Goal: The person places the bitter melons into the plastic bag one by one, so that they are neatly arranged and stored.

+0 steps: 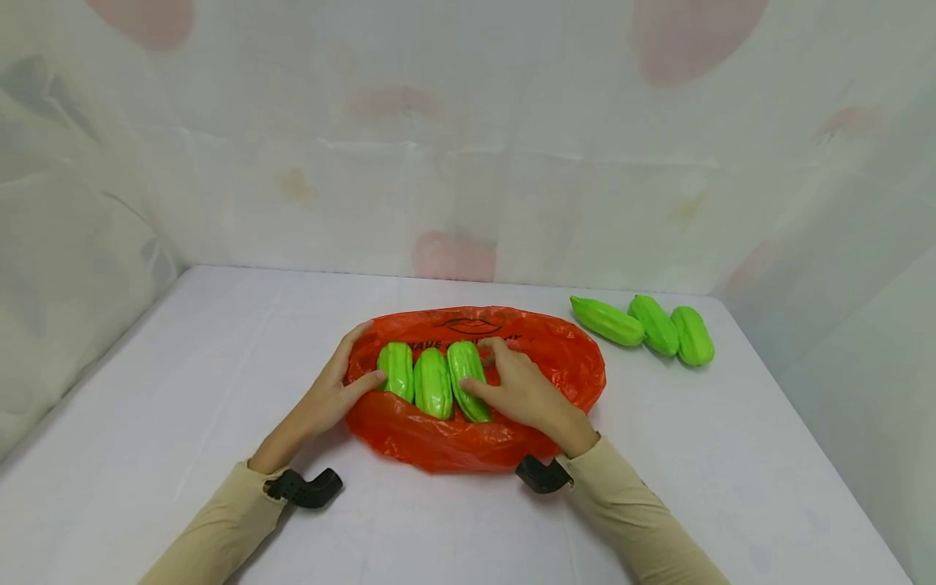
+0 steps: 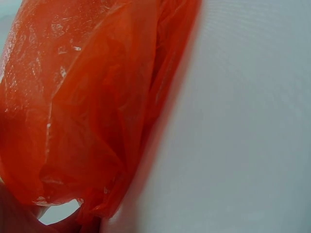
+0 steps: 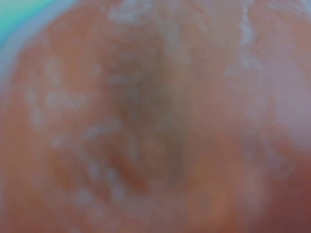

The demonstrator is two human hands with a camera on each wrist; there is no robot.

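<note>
A red plastic bag (image 1: 453,451) with dark print lies wide-mouthed on the white table. Three bright green ridged gourds sit side by side in it: a left gourd (image 1: 397,367), a middle gourd (image 1: 433,386) and a right gourd (image 1: 465,361). My left hand (image 1: 338,382) grips the bag's left rim, its thumb reaching in by the left gourd. Inside the mouth, my right hand (image 1: 522,386) holds the right gourd between thumb and fingers. Red film (image 2: 92,107) fills much of the left wrist view; the right wrist view is a reddish blur.
Three more green gourds (image 1: 653,325) lie close together at the table's back right. The white table (image 1: 219,366) meets patterned cloth walls (image 1: 512,203) behind and at both sides. A dark wrist mount (image 1: 303,489) sits on each sleeve.
</note>
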